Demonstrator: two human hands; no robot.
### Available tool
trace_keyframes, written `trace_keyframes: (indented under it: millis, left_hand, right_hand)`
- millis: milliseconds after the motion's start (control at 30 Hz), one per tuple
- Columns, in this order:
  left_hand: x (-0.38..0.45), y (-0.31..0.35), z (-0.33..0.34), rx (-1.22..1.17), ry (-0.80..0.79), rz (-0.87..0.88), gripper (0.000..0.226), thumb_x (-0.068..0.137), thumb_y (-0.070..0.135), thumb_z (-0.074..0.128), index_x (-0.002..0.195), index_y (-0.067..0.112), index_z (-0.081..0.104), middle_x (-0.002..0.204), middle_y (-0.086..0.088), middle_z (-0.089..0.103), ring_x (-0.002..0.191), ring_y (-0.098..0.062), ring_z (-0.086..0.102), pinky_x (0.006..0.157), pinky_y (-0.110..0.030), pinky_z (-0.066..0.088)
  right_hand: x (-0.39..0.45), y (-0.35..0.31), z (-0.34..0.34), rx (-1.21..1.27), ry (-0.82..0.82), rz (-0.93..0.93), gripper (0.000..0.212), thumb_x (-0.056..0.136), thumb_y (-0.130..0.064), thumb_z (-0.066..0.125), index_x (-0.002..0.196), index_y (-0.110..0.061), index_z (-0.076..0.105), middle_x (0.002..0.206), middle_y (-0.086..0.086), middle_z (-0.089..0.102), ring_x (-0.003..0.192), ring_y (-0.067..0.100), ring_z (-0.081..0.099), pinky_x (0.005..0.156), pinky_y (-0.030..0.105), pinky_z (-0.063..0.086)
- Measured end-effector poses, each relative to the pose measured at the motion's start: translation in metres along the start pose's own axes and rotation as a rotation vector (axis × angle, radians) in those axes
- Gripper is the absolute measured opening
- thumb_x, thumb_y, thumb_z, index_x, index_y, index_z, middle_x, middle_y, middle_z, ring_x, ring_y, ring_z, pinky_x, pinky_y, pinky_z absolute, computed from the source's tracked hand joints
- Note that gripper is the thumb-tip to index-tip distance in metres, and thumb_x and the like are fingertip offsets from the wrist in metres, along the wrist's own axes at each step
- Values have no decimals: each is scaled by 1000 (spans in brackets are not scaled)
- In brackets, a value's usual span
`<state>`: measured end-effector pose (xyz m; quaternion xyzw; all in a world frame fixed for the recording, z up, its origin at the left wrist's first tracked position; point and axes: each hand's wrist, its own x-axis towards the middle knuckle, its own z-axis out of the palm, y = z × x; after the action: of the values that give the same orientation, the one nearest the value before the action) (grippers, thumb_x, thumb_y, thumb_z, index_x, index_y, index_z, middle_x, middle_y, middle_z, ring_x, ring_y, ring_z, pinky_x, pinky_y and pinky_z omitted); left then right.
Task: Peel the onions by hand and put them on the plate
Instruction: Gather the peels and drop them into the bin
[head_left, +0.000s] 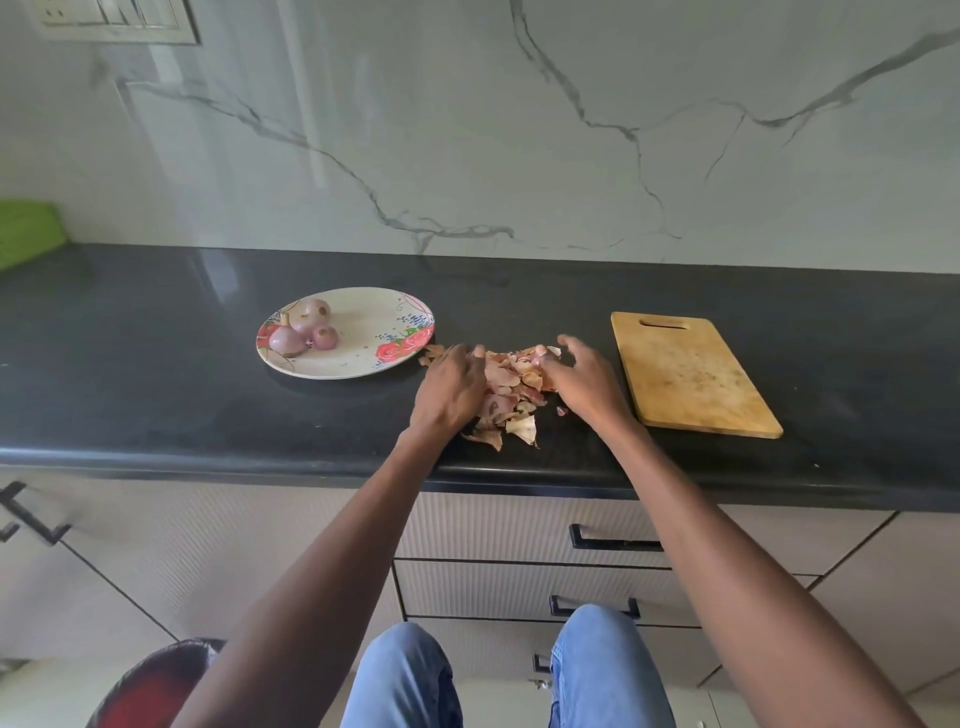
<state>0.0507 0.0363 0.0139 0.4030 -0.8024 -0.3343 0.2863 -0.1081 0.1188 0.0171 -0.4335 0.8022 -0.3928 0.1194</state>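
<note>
Three peeled purple onions (306, 330) lie together on the left part of a floral plate (363, 358) on the black counter. To the plate's right is a heap of dry onion peels (511, 387). My left hand (452, 387) rests on the heap's left side, fingers curved over the peels. My right hand (584, 376) lies on the heap's right side with fingers spread and slightly bent. Neither hand plainly grips anything; the peels under the palms are hidden.
A wooden cutting board (691, 376) lies right of my right hand. The black counter (156, 364) ends at a marble wall behind. A green object (26, 231) sits at far left. Drawers (613, 543) and a red bin (156, 686) are below.
</note>
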Motion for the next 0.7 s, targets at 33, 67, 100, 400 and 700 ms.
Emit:
trace_keyframes:
  millis: [33,67,100,400,700]
  left_hand:
    - [-1,3,3,-36,-17,8,48,110,38,32,137,4,52,142,-18,56,131,-32,51,102,-38,40]
    - [-3,7,6,-111,-26,8,51,110,40,33,143,5,48,146,-16,53,135,-30,49,105,-37,39]
    - [-6,9,9,-218,-24,1,54,109,43,34,147,6,45,149,-14,51,137,-27,48,109,-37,38]
    - [5,-4,4,-1079,128,-287,67,106,54,35,148,3,46,150,-12,51,137,-19,50,117,-34,37]
    - [3,-11,10,-952,279,-238,32,106,36,47,82,19,60,88,-1,61,87,-14,55,84,-29,45]
  right_hand:
    - [-2,-2,2,-1,-4,-13,59,101,-45,51,149,-13,40,155,6,40,142,25,37,109,37,35]
    - [-5,-3,4,0,7,-37,59,100,-46,52,149,-14,40,155,5,39,143,24,36,110,37,34]
    - [-8,-4,4,7,29,-71,60,99,-46,53,149,-15,40,157,4,37,144,23,34,112,36,32]
    - [-34,-5,33,-294,-119,-538,93,72,-74,67,150,-32,40,163,7,14,147,28,15,120,50,19]
    - [-6,-11,48,-391,-41,-490,27,90,-26,67,111,-10,66,117,11,58,112,33,54,90,51,47]
